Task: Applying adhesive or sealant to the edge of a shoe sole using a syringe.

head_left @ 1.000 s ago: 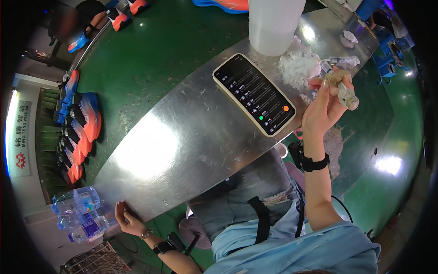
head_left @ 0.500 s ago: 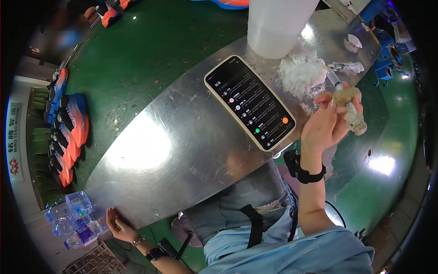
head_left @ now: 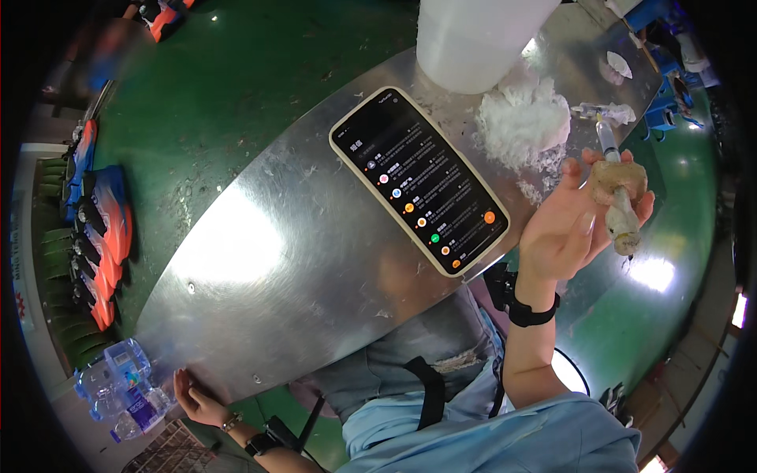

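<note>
My right hand (head_left: 569, 229) is raised off the right edge of the shiny metal table (head_left: 260, 260), shut on a syringe-like glue applicator (head_left: 617, 189) with a crusted tan body and a clear barrel. Just beyond it lies a pile of white fluffy material (head_left: 523, 122). A black smartphone (head_left: 419, 180) with a lit screen lies flat on the table, left of that hand. My left hand (head_left: 195, 398) rests on the table's lower left edge, fingers loosely spread, holding nothing, next to clear plastic water bottles (head_left: 118, 390).
A large translucent white container (head_left: 473, 35) stands at the table's far edge. Orange and blue shoes (head_left: 98, 236) line a rack at the left over a green floor (head_left: 213, 94). White scraps (head_left: 619, 67) lie at the table's far right corner.
My right hand with the applicator has drifted slightly down and right, away from the white pile. My left hand has slid a little along the table's lower left edge.
</note>
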Action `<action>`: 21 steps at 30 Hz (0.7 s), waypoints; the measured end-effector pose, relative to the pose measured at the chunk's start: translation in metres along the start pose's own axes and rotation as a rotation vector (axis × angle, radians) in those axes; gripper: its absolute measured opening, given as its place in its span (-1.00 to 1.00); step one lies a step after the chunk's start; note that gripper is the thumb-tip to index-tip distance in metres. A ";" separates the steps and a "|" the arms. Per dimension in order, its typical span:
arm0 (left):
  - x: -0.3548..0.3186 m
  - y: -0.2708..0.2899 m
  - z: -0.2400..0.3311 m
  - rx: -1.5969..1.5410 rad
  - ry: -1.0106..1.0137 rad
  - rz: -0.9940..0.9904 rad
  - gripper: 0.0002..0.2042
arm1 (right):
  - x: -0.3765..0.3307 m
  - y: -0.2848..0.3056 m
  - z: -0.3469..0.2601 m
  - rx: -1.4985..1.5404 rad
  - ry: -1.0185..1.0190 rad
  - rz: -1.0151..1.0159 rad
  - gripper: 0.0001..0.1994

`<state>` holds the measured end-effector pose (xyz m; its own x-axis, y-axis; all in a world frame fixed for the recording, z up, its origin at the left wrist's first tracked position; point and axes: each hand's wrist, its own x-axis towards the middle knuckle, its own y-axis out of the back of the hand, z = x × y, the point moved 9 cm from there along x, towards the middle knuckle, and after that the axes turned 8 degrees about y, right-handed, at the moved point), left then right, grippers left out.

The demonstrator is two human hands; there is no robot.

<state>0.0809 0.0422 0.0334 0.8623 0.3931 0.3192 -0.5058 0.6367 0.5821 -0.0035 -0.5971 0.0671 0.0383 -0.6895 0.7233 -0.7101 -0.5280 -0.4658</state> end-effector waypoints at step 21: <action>0.016 -0.069 0.105 0.629 -0.565 -0.479 -0.62 | 0.005 -0.008 0.008 -0.026 -0.057 -0.002 -0.09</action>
<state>0.1322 -0.0645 0.0769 0.9413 -0.2970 0.1607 -0.1331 0.1111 0.9848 0.0081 -0.6001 0.0701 0.0791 -0.7163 0.6933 -0.7277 -0.5168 -0.4510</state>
